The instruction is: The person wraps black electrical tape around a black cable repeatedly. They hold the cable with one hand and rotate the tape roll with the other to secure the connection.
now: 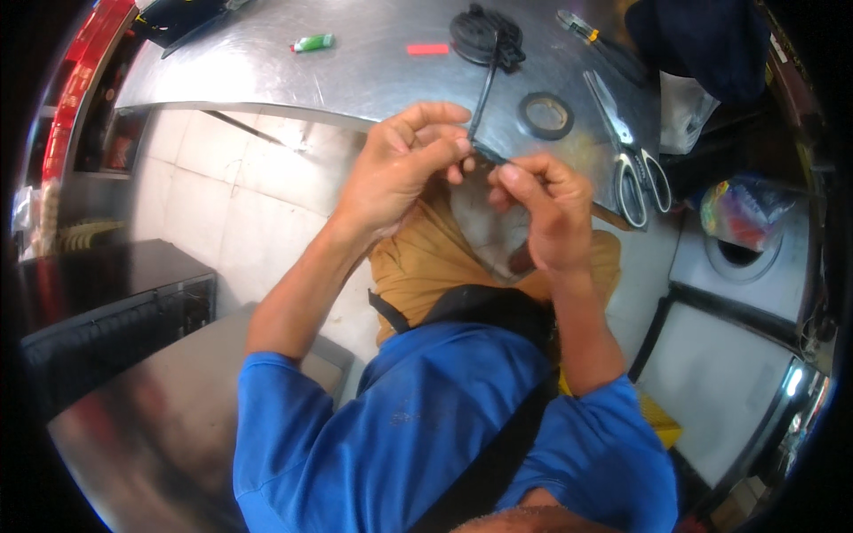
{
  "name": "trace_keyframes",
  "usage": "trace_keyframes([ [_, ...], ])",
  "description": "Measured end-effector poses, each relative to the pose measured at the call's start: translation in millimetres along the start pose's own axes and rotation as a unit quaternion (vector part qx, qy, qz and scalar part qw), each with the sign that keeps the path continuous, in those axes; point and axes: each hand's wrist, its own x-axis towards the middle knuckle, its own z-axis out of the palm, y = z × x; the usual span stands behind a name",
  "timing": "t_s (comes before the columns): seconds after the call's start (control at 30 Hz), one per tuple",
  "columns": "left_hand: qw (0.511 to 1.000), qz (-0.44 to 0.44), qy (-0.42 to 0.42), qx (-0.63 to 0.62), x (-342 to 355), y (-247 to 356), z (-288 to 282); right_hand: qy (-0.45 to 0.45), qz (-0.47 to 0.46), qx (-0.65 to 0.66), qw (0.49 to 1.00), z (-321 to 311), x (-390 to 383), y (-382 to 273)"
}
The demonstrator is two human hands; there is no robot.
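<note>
A dark cord [484,99] runs from a round black plastic part [485,37] on the metal table toward me. Its near end [488,154] lies between my hands, just off the table's front edge, and looks dark and lumpy. My left hand [416,153] pinches the cord between thumb and forefinger, the other fingers loosely curled. My right hand [544,191] has thumb and forefinger closed on the tip of the same end. Fine detail between the fingertips is too small to make out.
On the metal table [373,80] lie a roll of black tape [546,116], large scissors [627,147], pliers [602,44], a red strip [427,50] and a small green tube [312,43]. Dark cloth [702,44] is heaped at the right. A dark cabinet [115,293] stands at the left.
</note>
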Motion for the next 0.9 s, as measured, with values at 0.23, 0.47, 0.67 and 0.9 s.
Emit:
trace_keyframes([
  [0.23, 0.997, 0.015, 0.049, -0.050, -0.6, -14.4, 14.0, 0.051, -0.005, 0.094, 0.994, 0.3, -9.0, 12.5],
  [0.47, 0.998, 0.008, 0.053, -0.040, -1.2, -13.5, 17.0, 0.079, -0.040, 0.078, 0.993, 2.4, -13.7, 13.8],
  [0.67, 0.997, -0.008, 0.050, -0.053, 2.2, -14.5, 11.9, 0.090, -0.026, 0.080, 0.992, 9.6, -11.0, 13.6],
  [0.9, 0.997, -0.028, 0.039, -0.064, 1.8, -11.5, 13.0, 0.094, -0.024, 0.053, 0.994, 13.4, -9.4, 12.3],
])
